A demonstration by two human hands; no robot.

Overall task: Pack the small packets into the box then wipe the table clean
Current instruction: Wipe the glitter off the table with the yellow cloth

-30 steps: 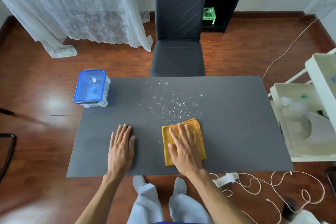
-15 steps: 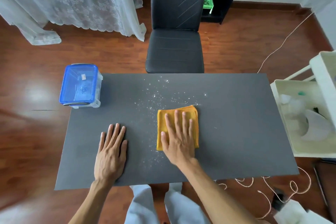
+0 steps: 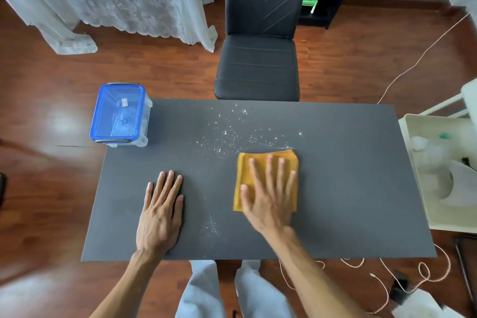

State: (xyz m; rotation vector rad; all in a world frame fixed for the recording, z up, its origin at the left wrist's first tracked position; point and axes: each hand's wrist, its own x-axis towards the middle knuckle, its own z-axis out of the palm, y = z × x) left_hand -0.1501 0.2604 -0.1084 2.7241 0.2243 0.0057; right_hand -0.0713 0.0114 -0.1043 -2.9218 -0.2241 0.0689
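A clear plastic box with a blue lid [image 3: 119, 114], closed, stands on the far left corner of the dark grey table [image 3: 348, 175]. White crumbs [image 3: 227, 137] are scattered across the middle of the table, with a thin streak nearer the front edge. My right hand [image 3: 269, 195] lies flat, fingers spread, on a folded orange cloth [image 3: 246, 170] just below the crumbs. My left hand [image 3: 162, 210] rests flat on the bare table at the front left, holding nothing.
A black chair [image 3: 259, 64] stands at the table's far side. A white tray cart [image 3: 444, 168] is close to the right edge. Cables [image 3: 418, 273] lie on the wooden floor at the front right. Lace curtains hang at the back left.
My right hand has slid the orange cloth away from me and then to the right, over part of the crumb patch. My left hand has stayed flat on the table.
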